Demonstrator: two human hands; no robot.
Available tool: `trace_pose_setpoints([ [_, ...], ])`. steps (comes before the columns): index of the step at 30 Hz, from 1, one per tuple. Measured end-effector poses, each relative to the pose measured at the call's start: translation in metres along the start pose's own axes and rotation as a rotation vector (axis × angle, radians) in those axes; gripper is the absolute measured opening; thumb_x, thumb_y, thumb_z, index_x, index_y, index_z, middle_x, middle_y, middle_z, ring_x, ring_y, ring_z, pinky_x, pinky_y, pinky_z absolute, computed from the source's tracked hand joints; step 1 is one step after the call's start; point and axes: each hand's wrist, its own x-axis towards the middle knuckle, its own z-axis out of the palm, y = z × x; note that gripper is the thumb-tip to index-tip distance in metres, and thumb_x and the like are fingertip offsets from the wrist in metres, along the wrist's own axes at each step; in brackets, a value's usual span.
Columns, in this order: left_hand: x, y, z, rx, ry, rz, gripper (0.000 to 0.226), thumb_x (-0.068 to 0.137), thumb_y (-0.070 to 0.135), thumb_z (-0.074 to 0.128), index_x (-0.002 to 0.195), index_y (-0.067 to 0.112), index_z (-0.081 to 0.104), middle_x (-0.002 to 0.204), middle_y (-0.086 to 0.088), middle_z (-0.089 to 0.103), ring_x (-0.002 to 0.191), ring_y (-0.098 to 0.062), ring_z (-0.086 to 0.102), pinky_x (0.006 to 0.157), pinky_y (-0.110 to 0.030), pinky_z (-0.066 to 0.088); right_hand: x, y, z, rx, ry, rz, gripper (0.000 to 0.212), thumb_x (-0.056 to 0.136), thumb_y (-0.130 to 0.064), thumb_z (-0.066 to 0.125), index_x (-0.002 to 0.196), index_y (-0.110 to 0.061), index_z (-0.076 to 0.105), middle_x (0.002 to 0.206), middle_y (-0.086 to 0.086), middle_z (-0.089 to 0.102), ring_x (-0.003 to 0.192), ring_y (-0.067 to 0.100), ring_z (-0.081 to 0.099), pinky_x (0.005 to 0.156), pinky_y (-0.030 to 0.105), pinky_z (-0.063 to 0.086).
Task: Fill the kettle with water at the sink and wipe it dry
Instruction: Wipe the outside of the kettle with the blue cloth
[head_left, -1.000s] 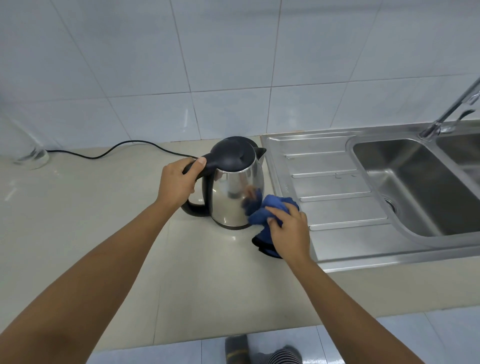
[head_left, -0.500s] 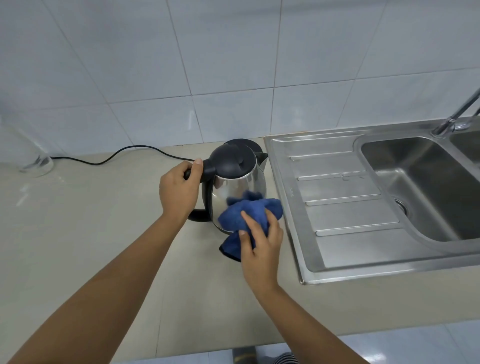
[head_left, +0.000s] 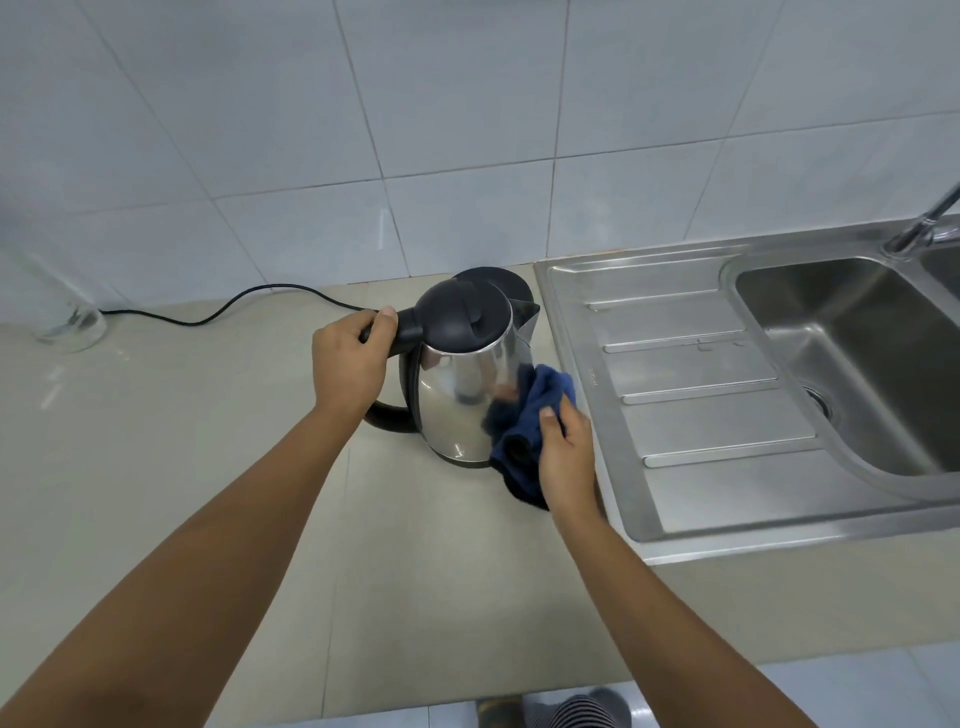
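Observation:
A steel kettle (head_left: 457, 395) with a black lid and black handle stands upright on the beige counter, just left of the sink unit. My left hand (head_left: 350, 364) grips the top of its handle. My right hand (head_left: 566, 457) presses a dark blue cloth (head_left: 524, 421) against the kettle's lower right side. The cloth hides part of the kettle's wall, and its tail hangs down to the counter. The lid is closed.
A stainless sink (head_left: 857, 364) with a ribbed drainboard (head_left: 696, 395) lies to the right, its tap (head_left: 924, 223) at the far right edge. A black cord (head_left: 234, 306) runs along the tiled wall. A clear glass vessel (head_left: 67, 322) stands far left. The counter's front edge is near.
My right hand has slid the cloth from the kettle's front face round to its right side. The left hand kept its grip on the handle.

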Motion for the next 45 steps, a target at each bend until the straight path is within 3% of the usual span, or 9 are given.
trace_pose_setpoints([
  [8,0.003,-0.002,-0.001,-0.012,-0.007,0.014,0.044,0.087,0.041,0.044,0.051,0.016,0.038,0.053,-0.024,0.042,0.052,-0.027,0.039,0.051,-0.040,0.035,-0.013,-0.027,0.019,0.062,0.113,-0.216,0.037,0.095,-0.034,0.052,0.131,-0.032,0.060,0.131,-0.009,0.046,0.127,0.015,0.045,0.106,0.030,0.037],
  [12,0.005,-0.003,-0.001,-0.007,-0.016,0.019,0.045,0.087,0.041,0.045,0.053,0.012,0.039,0.053,-0.025,0.040,0.053,-0.040,0.042,0.052,-0.042,0.037,0.017,-0.028,0.003,0.162,0.020,-0.030,0.020,0.100,-0.021,0.050,0.107,-0.032,0.065,0.107,-0.012,0.060,0.113,0.018,0.058,0.097,0.028,0.047],
  [18,0.011,-0.005,0.003,-0.034,0.019,-0.001,0.043,0.087,0.036,0.045,0.049,0.019,0.033,0.048,-0.010,0.033,0.049,-0.018,0.030,0.050,-0.032,0.025,-0.011,0.002,0.035,0.076,0.172,0.208,0.046,0.104,-0.029,0.040,0.149,-0.022,0.038,0.151,0.013,0.032,0.138,0.031,0.034,0.116,0.043,0.026],
  [25,0.014,-0.007,-0.001,-0.063,-0.042,0.004,0.043,0.086,0.038,0.045,0.047,0.023,0.036,0.045,-0.004,0.036,0.046,-0.014,0.033,0.049,-0.030,0.028,-0.042,0.002,0.046,0.089,0.195,0.022,0.045,0.103,-0.027,0.043,0.148,-0.029,0.036,0.143,0.001,0.030,0.130,0.018,0.033,0.110,0.032,0.028],
  [28,0.018,-0.008,0.000,-0.085,-0.089,0.023,0.047,0.085,0.038,0.044,0.049,0.008,0.040,0.048,-0.020,0.041,0.048,-0.019,0.036,0.049,-0.036,0.034,-0.005,0.002,0.015,0.023,0.100,-0.004,0.043,0.104,-0.028,0.041,0.146,-0.023,0.041,0.136,-0.004,0.036,0.127,0.011,0.036,0.107,0.023,0.025],
  [34,0.023,-0.006,0.006,-0.130,-0.122,0.029,0.049,0.086,0.037,0.046,0.053,0.002,0.043,0.050,-0.016,0.036,0.049,-0.029,0.037,0.051,-0.046,0.044,0.029,0.010,-0.018,-0.036,-0.128,-0.005,0.039,0.105,-0.029,0.038,0.143,-0.025,0.044,0.141,-0.002,0.046,0.135,0.017,0.044,0.115,0.038,0.034],
  [37,0.012,0.000,0.007,-0.065,-0.042,0.010,0.047,0.090,0.045,0.044,0.067,0.005,0.054,0.065,-0.011,0.053,0.062,-0.020,0.051,0.060,-0.037,0.045,0.033,0.006,-0.021,0.014,-0.119,0.022,0.025,0.104,-0.026,0.043,0.123,-0.036,0.056,0.127,-0.003,0.060,0.123,0.018,0.055,0.104,0.033,0.044],
  [40,-0.015,0.014,0.012,-0.094,0.117,-0.111,0.036,0.094,0.045,0.049,0.111,0.016,0.060,0.112,0.003,0.058,0.107,-0.009,0.053,0.094,-0.031,0.043,0.056,-0.013,-0.031,0.082,-0.104,0.033,0.035,0.102,-0.022,0.047,0.135,-0.013,0.056,0.134,0.008,0.060,0.126,0.024,0.055,0.110,0.042,0.041],
  [45,-0.078,0.044,0.029,-0.079,0.119,-0.291,0.076,0.091,0.055,0.044,0.154,0.018,0.022,0.163,-0.003,0.014,0.148,-0.013,0.008,0.120,-0.040,0.010,0.105,-0.062,-0.035,0.095,-0.340,0.001,0.031,0.102,-0.022,0.048,0.128,-0.011,0.061,0.128,0.014,0.065,0.122,0.030,0.059,0.108,0.043,0.044],
])
